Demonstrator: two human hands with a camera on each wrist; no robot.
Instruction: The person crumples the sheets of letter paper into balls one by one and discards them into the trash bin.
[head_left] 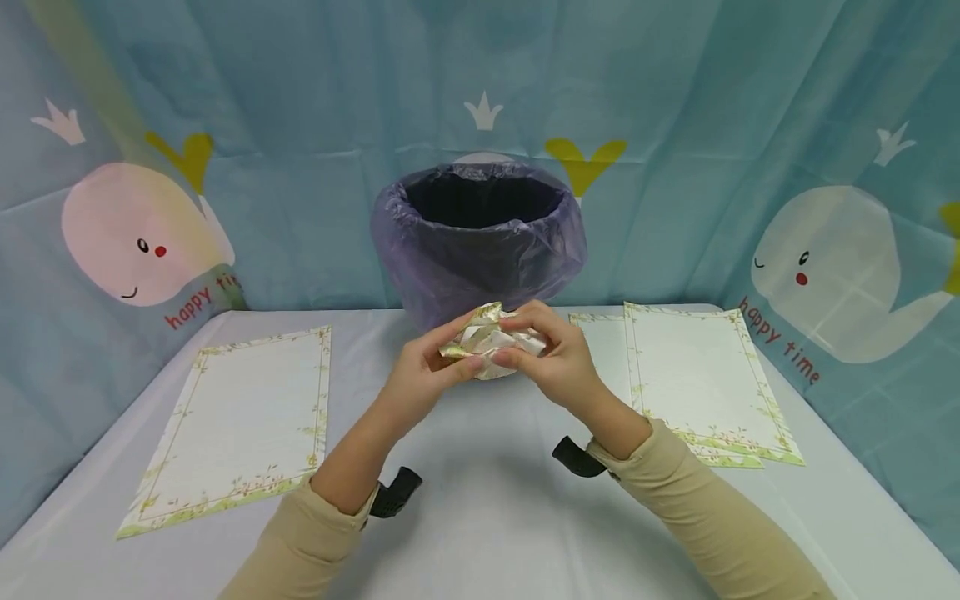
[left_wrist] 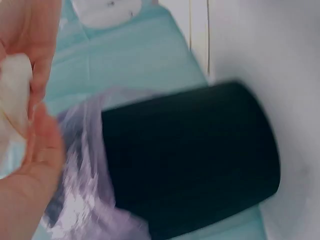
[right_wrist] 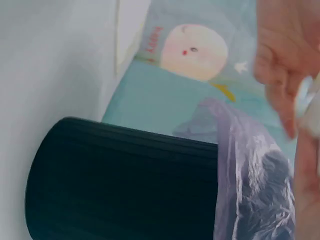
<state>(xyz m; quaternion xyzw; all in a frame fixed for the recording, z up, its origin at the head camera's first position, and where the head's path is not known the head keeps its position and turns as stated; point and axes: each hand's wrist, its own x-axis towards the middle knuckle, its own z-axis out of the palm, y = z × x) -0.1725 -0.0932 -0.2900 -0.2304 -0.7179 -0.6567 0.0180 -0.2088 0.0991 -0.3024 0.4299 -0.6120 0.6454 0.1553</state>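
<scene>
A crumpled sheet of paper (head_left: pixel 491 342), white with a green and gold printed border, is between both hands above the table. My left hand (head_left: pixel 423 371) grips its left side with thumb and fingers. From the right, my right hand (head_left: pixel 551 354) grips the same crumpled paper, thumb in front. Just beyond the hands stands a dark trash can (left_wrist: pixel 190 155) with a purple plastic bag (head_left: pixel 480 267) folded over its rim. Both wrist views show part of the paper (left_wrist: pixel 15 95) at the edge, slightly blurred.
A flat sheet with a floral border (head_left: pixel 247 417) lies on the left of the white table (head_left: pixel 480 517). Overlapping similar sheets (head_left: pixel 697 375) lie on the right. A blue curtain (head_left: pixel 300 83) with whale prints hangs behind and at the sides.
</scene>
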